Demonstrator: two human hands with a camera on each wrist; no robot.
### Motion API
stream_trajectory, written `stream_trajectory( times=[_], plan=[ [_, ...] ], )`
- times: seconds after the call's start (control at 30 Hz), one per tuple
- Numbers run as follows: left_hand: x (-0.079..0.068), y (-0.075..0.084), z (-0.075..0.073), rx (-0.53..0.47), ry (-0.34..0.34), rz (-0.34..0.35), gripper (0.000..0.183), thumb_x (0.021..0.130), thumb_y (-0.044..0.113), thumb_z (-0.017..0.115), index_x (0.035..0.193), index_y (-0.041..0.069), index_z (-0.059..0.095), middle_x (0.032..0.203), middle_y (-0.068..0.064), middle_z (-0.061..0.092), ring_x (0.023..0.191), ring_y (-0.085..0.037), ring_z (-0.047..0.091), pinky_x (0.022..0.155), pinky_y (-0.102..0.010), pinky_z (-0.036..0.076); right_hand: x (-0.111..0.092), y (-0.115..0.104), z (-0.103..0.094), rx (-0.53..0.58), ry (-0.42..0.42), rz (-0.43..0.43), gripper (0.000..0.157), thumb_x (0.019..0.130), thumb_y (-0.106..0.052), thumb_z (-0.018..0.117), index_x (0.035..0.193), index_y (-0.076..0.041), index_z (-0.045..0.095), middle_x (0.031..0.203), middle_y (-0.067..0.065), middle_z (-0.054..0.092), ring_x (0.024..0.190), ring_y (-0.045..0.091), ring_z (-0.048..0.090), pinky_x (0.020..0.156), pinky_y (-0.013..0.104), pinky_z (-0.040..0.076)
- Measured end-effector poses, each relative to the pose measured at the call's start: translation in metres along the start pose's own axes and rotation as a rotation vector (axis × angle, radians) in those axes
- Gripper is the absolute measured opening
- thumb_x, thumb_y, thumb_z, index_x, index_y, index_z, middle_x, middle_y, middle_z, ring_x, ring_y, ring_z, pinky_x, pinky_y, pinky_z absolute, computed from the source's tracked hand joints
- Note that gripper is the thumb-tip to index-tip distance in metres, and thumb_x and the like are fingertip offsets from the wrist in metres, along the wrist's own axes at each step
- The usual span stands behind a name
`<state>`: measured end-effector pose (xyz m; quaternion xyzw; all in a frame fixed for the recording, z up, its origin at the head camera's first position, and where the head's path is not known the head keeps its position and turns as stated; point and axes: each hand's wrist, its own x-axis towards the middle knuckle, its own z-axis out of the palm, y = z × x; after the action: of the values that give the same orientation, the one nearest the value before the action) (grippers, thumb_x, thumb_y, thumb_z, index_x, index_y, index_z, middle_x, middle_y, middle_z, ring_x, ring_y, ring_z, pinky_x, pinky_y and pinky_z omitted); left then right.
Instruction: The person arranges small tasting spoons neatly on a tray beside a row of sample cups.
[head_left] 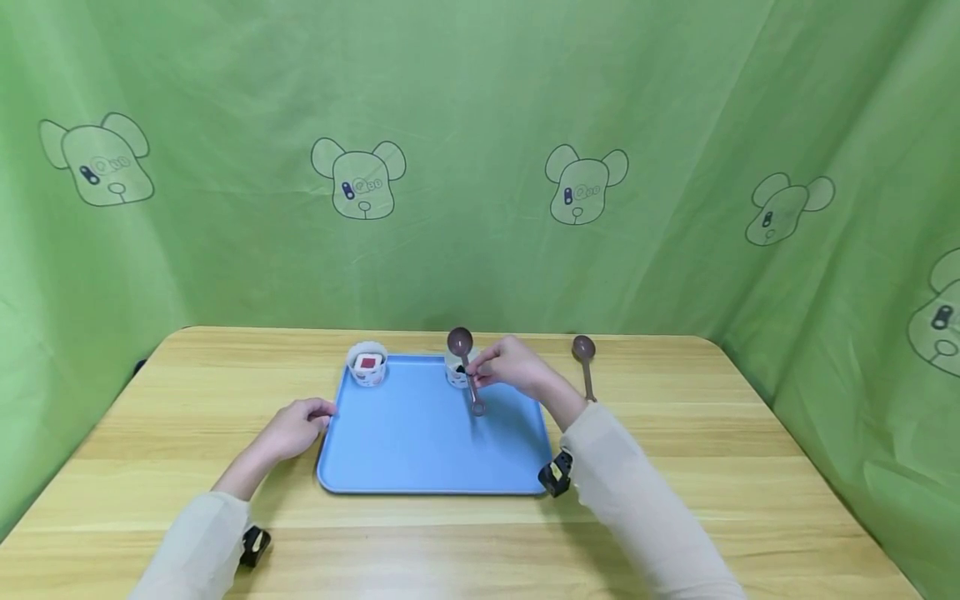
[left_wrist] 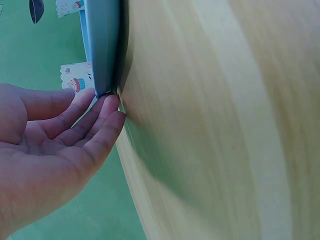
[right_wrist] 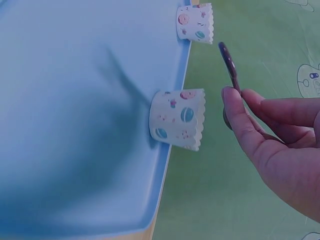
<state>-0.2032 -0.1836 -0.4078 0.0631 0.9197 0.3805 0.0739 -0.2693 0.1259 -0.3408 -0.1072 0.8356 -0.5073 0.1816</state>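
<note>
My right hand (head_left: 512,364) pinches a brown measuring spoon (head_left: 460,341) by its handle, above a patterned paper cup (right_wrist: 172,118). That cup stands at the far edge of a blue tray (head_left: 435,442), and something dark shows inside it. Another paper cup (head_left: 368,375) stands at the tray's far left corner, holding a white piece with a red square on top. My left hand (head_left: 294,427) is at the tray's left side; in the left wrist view its fingertips (left_wrist: 114,102) touch the rim, the fingers loosely extended.
A second brown spoon (head_left: 584,350) lies on the wooden table (head_left: 675,492) to the right of the tray, partly behind my right forearm. A green curtain (head_left: 480,258) with bear-head outlines hangs behind the table and along its sides.
</note>
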Motion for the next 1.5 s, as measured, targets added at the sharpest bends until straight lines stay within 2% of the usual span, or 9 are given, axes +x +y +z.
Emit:
stream_trajectory(
  times=[0.17, 0.37, 0.6, 0.7, 0.97, 1.1, 1.2, 1.33, 1.5],
  plan=[
    [0.000, 0.001, 0.000, 0.012, 0.002, 0.007, 0.026, 0.090, 0.000, 0.044, 0.110, -0.011, 0.056, 0.110, -0.027, 0.056, 0.103, -0.039, 0.052, 0.086, -0.048, 0.044, 0.005, -0.002, 0.008, 0.009, 0.000, 0.004, 0.022, 0.085, 0.012, 0.045, 0.097, 0.015, 0.063, 0.096, 0.023, 0.064, 0.074, 0.018, 0.063, 0.083, 0.042, 0.049],
    [-0.001, 0.002, -0.001, 0.018, 0.006, 0.015, 0.026, 0.090, -0.001, 0.044, 0.110, -0.011, 0.056, 0.109, -0.028, 0.057, 0.102, -0.039, 0.052, 0.085, -0.047, 0.045, 0.012, -0.004, 0.015, 0.005, -0.011, 0.006, 0.021, 0.084, 0.012, 0.046, 0.097, 0.015, 0.063, 0.092, 0.020, 0.065, 0.072, 0.017, 0.063, 0.078, 0.037, 0.052],
    [-0.001, 0.002, -0.001, 0.016, 0.005, 0.016, 0.025, 0.090, -0.001, 0.044, 0.109, -0.011, 0.056, 0.109, -0.028, 0.057, 0.102, -0.039, 0.052, 0.085, -0.047, 0.045, 0.018, -0.008, 0.026, 0.031, -0.030, 0.038, 0.021, 0.086, 0.011, 0.047, 0.101, 0.017, 0.061, 0.091, 0.018, 0.064, 0.070, 0.015, 0.061, 0.086, 0.045, 0.047],
    [0.000, 0.001, -0.001, 0.015, 0.005, 0.016, 0.025, 0.090, -0.001, 0.044, 0.109, -0.011, 0.057, 0.110, -0.028, 0.057, 0.102, -0.039, 0.052, 0.085, -0.047, 0.045, 0.020, -0.008, 0.032, 0.048, -0.039, 0.044, 0.021, 0.086, 0.012, 0.047, 0.101, 0.017, 0.061, 0.091, 0.019, 0.064, 0.068, 0.015, 0.061, 0.086, 0.045, 0.047],
    [0.000, 0.002, -0.001, 0.014, 0.003, 0.012, 0.025, 0.090, -0.001, 0.045, 0.110, -0.011, 0.056, 0.110, -0.028, 0.056, 0.103, -0.041, 0.051, 0.086, -0.048, 0.044, 0.027, -0.004, 0.047, 0.095, -0.017, 0.046, 0.021, 0.082, 0.016, 0.047, 0.097, 0.018, 0.062, 0.091, 0.021, 0.065, 0.067, 0.017, 0.062, 0.073, 0.031, 0.054],
    [-0.001, 0.002, -0.001, 0.017, 0.005, 0.013, 0.025, 0.090, -0.001, 0.045, 0.110, -0.011, 0.056, 0.110, -0.028, 0.056, 0.103, -0.040, 0.052, 0.086, -0.048, 0.044, 0.030, 0.002, 0.055, 0.109, -0.023, 0.056, 0.022, 0.082, 0.017, 0.045, 0.096, 0.019, 0.061, 0.094, 0.026, 0.063, 0.072, 0.027, 0.063, 0.074, 0.033, 0.054],
    [-0.001, 0.002, -0.001, 0.018, 0.005, 0.011, 0.025, 0.090, 0.000, 0.044, 0.110, -0.010, 0.056, 0.111, -0.028, 0.056, 0.103, -0.040, 0.052, 0.086, -0.048, 0.044, 0.032, 0.005, 0.059, 0.123, -0.022, 0.073, 0.022, 0.082, 0.017, 0.044, 0.097, 0.019, 0.060, 0.093, 0.027, 0.063, 0.073, 0.028, 0.063, 0.074, 0.033, 0.054],
    [-0.001, 0.002, -0.001, 0.016, 0.005, 0.009, 0.025, 0.090, -0.001, 0.044, 0.110, -0.010, 0.057, 0.111, -0.028, 0.056, 0.103, -0.039, 0.052, 0.086, -0.048, 0.044, 0.034, 0.009, 0.063, 0.127, -0.009, 0.083, 0.022, 0.081, 0.017, 0.044, 0.095, 0.018, 0.061, 0.090, 0.024, 0.064, 0.067, 0.020, 0.061, 0.072, 0.031, 0.054],
    [0.000, 0.000, -0.001, 0.019, 0.007, 0.017, 0.025, 0.090, -0.001, 0.045, 0.109, -0.010, 0.057, 0.110, -0.027, 0.057, 0.103, -0.040, 0.052, 0.086, -0.048, 0.044, 0.037, 0.013, 0.068, 0.138, 0.003, 0.089, 0.022, 0.081, 0.016, 0.043, 0.094, 0.019, 0.060, 0.087, 0.023, 0.064, 0.064, 0.018, 0.060, 0.071, 0.031, 0.054]
  ],
)
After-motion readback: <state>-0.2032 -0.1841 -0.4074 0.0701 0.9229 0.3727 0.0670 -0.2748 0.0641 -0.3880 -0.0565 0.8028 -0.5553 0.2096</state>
